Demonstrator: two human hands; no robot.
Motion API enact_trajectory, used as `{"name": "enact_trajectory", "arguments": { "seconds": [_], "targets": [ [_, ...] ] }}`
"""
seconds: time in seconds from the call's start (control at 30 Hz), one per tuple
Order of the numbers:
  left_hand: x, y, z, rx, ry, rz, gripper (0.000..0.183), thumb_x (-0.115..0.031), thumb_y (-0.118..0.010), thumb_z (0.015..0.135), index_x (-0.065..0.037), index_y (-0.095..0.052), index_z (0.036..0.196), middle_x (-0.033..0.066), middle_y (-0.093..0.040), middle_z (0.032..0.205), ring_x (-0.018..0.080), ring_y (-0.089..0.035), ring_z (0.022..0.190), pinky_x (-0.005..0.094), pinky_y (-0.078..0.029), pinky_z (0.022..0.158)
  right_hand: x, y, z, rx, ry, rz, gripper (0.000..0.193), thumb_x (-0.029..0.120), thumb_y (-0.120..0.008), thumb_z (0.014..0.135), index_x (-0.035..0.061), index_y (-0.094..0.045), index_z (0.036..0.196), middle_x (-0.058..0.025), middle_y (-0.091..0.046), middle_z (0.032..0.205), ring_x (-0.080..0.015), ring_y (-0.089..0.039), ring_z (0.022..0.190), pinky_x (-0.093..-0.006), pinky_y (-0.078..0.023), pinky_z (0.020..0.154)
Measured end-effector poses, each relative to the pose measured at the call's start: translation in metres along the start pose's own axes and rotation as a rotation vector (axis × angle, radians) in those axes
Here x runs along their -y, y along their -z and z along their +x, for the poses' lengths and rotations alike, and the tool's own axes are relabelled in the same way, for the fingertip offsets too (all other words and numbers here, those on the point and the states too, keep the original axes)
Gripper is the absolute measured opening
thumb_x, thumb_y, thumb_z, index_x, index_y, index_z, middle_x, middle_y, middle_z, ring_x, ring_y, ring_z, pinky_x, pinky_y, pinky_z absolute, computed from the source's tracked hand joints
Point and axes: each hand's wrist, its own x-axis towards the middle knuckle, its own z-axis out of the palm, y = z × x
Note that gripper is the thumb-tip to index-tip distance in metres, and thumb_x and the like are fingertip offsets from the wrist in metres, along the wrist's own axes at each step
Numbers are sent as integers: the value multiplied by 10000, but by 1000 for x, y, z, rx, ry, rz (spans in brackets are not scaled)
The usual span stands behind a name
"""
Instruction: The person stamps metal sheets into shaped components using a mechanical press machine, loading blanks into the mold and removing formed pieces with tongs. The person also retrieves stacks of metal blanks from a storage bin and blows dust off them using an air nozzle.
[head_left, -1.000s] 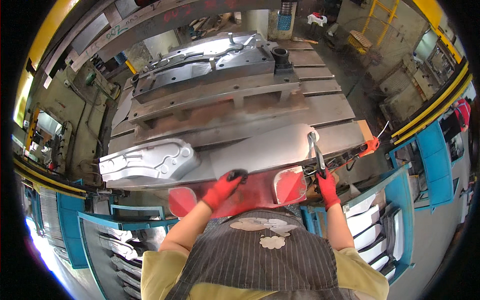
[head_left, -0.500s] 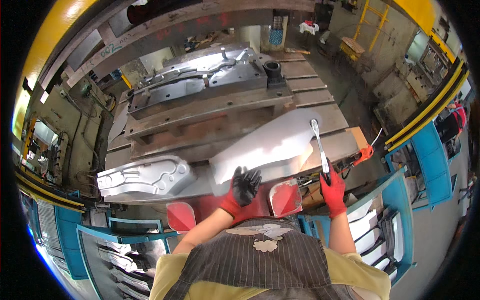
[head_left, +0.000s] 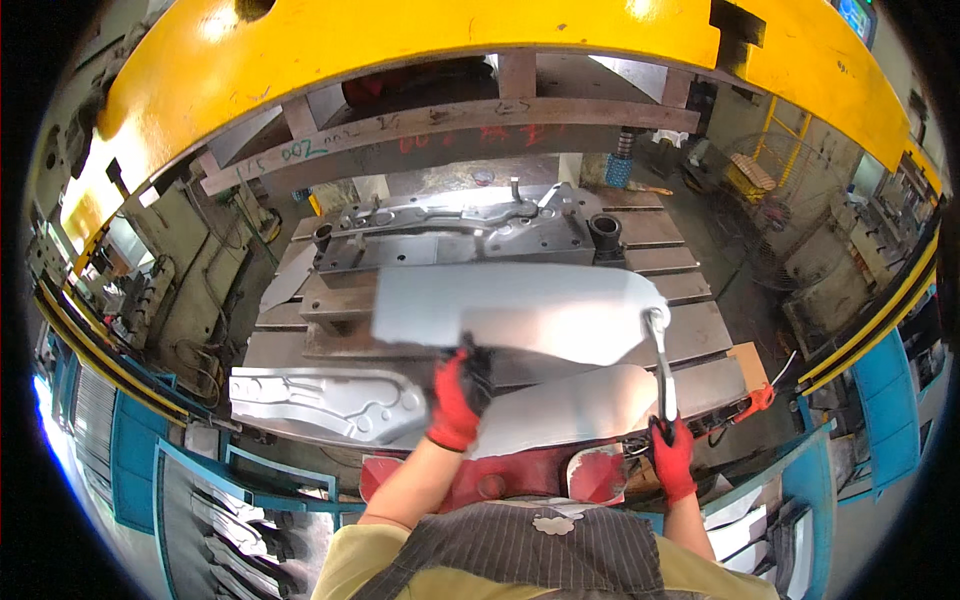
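My right hand (head_left: 672, 457), in a red glove with black fingers, is closed around the handle of a silver hand tool (head_left: 662, 365) with a rounded head. That head meets the right end of a flat sheet-metal blank (head_left: 520, 305), raised above the table and slightly blurred. At the blank's lower left edge, my gloved left hand (head_left: 460, 396) is closed on the metal; its fingertips are partly hidden and smeared. A second flat blank (head_left: 580, 408) lies on the near table edge below. A formed metal part (head_left: 325, 402) rests left of my left hand.
Beyond the blank sits a steel die (head_left: 450, 245) on the slotted press bed (head_left: 690, 320). The yellow press frame (head_left: 480, 35) and upper die (head_left: 440, 135) span above. An orange-handled tool (head_left: 757, 402) lies at the right corner. Blue racks (head_left: 160, 480) with metal parts flank me.
The upper blank has risen off the one beneath and shifted away from me, with the silver tool at its right end. My left hand has gone from open above the sheet to its edge.
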Motion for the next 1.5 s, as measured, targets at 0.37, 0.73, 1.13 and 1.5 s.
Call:
{"name": "enact_trajectory", "arguments": {
  "seconds": [0.37, 0.73, 1.13, 1.5],
  "targets": [
    [-131, -25, 194, 45, -154, 229, 143, -175, -554, 810, -37, -524, 833, 105, -596, 855, 227, -592, 785, 347, -495, 782, 104, -135, 193, 394, 112, 120, 295, 262, -582, 773, 65, -549, 991, -119, -601, 768, -276, -568, 698, -358, -431, 634],
    [-182, 95, 334, 28, -434, 1937, 298, -278, -490, 832, -6, -612, 830, 132, -608, 804, 228, -577, 757, 340, -443, 654, 137, -146, 187, 634, -237, 942, 175, 187, -593, 803, 71, -581, 934, 27, -495, 644, -78, -440, 516, -212, -330, 432],
    [-147, -5, 188, 67, -502, 1378, 184, -178, -586, 802, -55, -591, 939, 65, -635, 897, 189, -609, 828, 324, -471, 662, 69, -85, 31, 537, -397, 811, 181, 104, -555, 822, 14, -496, 968, -46, -538, 711, -138, -544, 549, -260, -434, 419],
    [-233, 223, -137, -646, -1060, 647, 404, -280, -508, 866, -11, -461, 1164, 103, -548, 1087, 199, -522, 998, 323, -410, 870, -217, -9, -120, 214, -525, 269, 374, 220, -661, 742, -1, -533, 1015, -66, -568, 848, -143, -521, 743, -281, -424, 637]
  ]
}}
